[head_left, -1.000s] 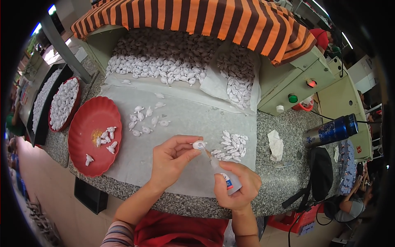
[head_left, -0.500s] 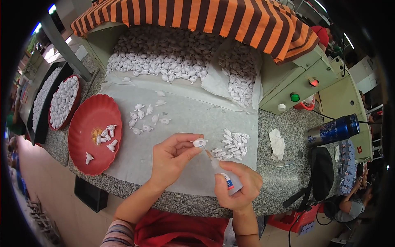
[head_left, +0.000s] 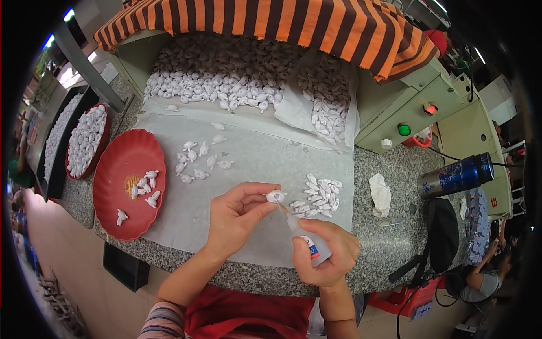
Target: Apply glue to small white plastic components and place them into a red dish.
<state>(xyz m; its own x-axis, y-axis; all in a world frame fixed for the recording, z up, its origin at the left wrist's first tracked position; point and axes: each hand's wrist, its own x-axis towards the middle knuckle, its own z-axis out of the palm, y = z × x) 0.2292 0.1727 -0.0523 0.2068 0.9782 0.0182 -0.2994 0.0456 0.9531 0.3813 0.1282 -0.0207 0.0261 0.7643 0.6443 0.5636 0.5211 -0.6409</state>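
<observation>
Between the thumb and fingertips of my left hand (head_left: 236, 219) is a small white rounded piece (head_left: 275, 196), with a bluish mark on its face. My right hand (head_left: 328, 252) is wrapped round a pale squeeze bottle (head_left: 320, 254) with a blue and red label. Its thin, brownish nozzle (head_left: 284, 209) points at the piece, and its tip is at or just beside the lower edge; contact cannot be made out. Close beyond the bottle lies a cluster of slim white parts (head_left: 317, 198) on the pale sheet (head_left: 243, 152). Several loose rounded white pieces (head_left: 200, 174) lie farther left.
A scalloped red dish (head_left: 107, 195) holds several white pieces at left. Behind the sheet, an open-fronted green box (head_left: 384, 118), draped with striped cloth (head_left: 254, 20), contains piles of white parts. At right are a crumpled tissue (head_left: 380, 195), a blue flask (head_left: 454, 176) and a black bag (head_left: 441, 231).
The squeeze bottle and my right hand have shifted slightly left, with the nozzle still at the white piece. My left hand keeps its pinch, almost unmoved.
</observation>
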